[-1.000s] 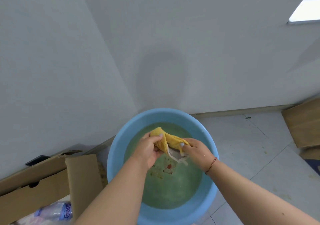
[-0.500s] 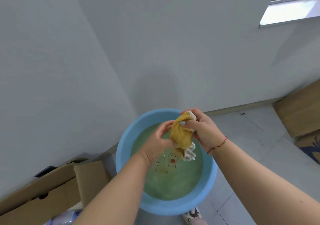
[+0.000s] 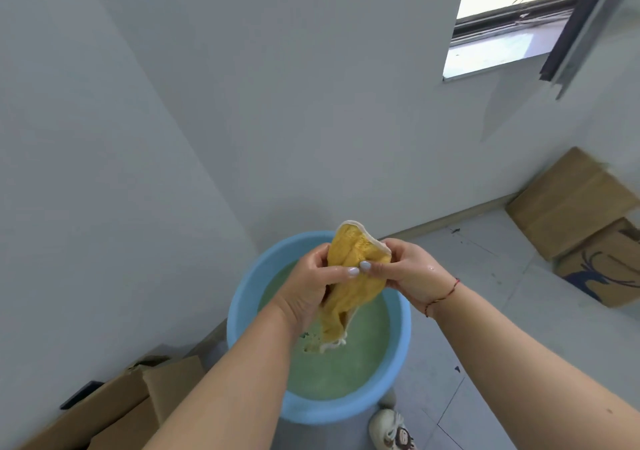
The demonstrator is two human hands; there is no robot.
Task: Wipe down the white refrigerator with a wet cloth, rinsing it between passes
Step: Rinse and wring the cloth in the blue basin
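Hanging lengthwise from top to bottom at the centre of the frame, the yellow cloth (image 3: pixel 353 287) has its rounded upper end pointing up and its narrow tail dangling over the blue basin (image 3: pixel 242 307) of greenish water. The left hand (image 3: pixel 308 290) and right hand (image 3: pixel 408 273) grip its upper half from either side, fingers curled round it and thumbs meeting on the front. The basin stands on the grey tiled floor (image 3: pixel 485 276) against white walls, with cardboard boxes (image 3: pixel 575 214) at right and a window (image 3: pixel 509 24) at upper right.
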